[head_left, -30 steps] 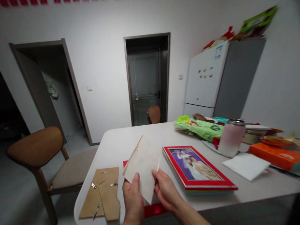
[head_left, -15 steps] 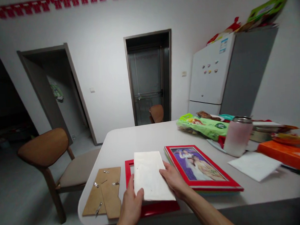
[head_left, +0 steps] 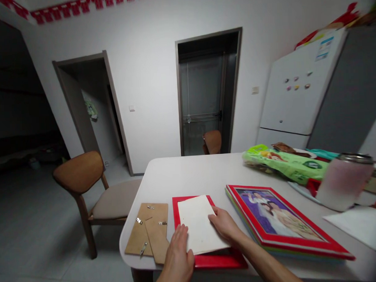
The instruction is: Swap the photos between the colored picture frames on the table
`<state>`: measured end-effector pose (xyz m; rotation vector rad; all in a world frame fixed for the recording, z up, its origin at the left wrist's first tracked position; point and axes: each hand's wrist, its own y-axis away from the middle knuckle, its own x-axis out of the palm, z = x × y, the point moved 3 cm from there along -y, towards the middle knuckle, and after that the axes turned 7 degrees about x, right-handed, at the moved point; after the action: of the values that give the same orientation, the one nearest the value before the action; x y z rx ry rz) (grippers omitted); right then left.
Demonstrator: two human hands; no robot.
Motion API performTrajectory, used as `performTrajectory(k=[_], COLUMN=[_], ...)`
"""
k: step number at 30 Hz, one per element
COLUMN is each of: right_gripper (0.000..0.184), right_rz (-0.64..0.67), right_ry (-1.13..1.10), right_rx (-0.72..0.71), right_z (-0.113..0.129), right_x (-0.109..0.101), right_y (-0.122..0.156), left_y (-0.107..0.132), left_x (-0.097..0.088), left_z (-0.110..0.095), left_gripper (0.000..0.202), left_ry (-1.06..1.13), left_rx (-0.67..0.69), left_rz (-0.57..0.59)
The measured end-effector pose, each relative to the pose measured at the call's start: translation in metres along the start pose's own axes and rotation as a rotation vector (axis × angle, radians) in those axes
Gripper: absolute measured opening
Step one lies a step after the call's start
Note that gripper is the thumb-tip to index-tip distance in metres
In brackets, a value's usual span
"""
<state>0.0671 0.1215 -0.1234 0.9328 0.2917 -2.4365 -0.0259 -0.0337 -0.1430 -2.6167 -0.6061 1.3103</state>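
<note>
A white sheet point(head_left: 199, 223) lies face down in a red picture frame point(head_left: 215, 260) near the table's front edge. My left hand point(head_left: 179, 256) rests flat on the sheet's left lower edge, fingers stretched out. My right hand point(head_left: 225, 225) presses on the sheet's right edge, fingers lying on it. A brown backing board point(head_left: 149, 239) with metal clips lies just left of the frame. To the right sits a stack of frames, the top one red point(head_left: 283, 220) with a photo of people in it.
The white table point(head_left: 189, 176) carries a green packet point(head_left: 284, 164), a pink tumbler point(head_left: 343, 181) and a white paper point(head_left: 363, 229) at the right. A wooden chair point(head_left: 91, 189) stands at the left. A fridge point(head_left: 300, 96) and two dark doorways are behind.
The white sheet, held tilted in the air in both hands, has been laid flat in the red frame; both hands now press it down. The view has shifted left.
</note>
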Motion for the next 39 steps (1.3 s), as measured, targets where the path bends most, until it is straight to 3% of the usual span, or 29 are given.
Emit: performTrajectory(k=[3,8,12,15,20,24,27,31,34,39], right_gripper=[0.032,0.03,0.034,0.04,0.037,0.045,0.05,0.056,0.049,0.04], right_rz=[-0.044,-0.151,-0.175,-0.152,0.055,0.1,0.129,0.154,0.136,0.133], right_ry=[0.1,0.552,0.631,0.55,0.337,0.332,0.258,0.063,-0.007,0.065], right_rx=[0.017,0.017,-0.045,-0.163,-0.438,-0.461,-0.404,-0.431,-0.474,-0.343], right_z=[0.003,0.004,0.004,0.02,0.076,0.104,0.107,0.104,0.094,0.047], right_x=[-0.001,0.001,0.002,0.01,0.059,0.101,0.113,0.09,0.051,-0.002], right_y=[0.001,0.008,0.01,0.017,0.051,0.067,0.064,0.063,0.066,0.065], left_y=[0.0,-0.003,0.002,0.015,0.046,0.06,0.064,0.059,0.046,0.014], left_x=[-0.001,-0.002,-0.018,-0.048,-0.092,-0.095,-0.094,-0.096,-0.09,-0.051], left_z=[-0.001,-0.014,-0.015,0.007,0.065,0.083,0.09,0.086,0.061,0.008], left_gripper=[0.057,0.055,0.056,0.061,0.069,0.067,0.064,0.058,0.055,0.06], left_ry=[-0.053,-0.174,-0.13,-0.132,-0.285,-0.334,-0.306,-0.245,-0.214,-0.136], left_rx=[0.006,-0.016,0.019,0.015,-0.243,-0.205,-0.137,-0.033,0.062,0.119], left_rz=[0.03,0.099,0.098,0.062,0.097,0.087,0.008,-0.107,-0.163,-0.021])
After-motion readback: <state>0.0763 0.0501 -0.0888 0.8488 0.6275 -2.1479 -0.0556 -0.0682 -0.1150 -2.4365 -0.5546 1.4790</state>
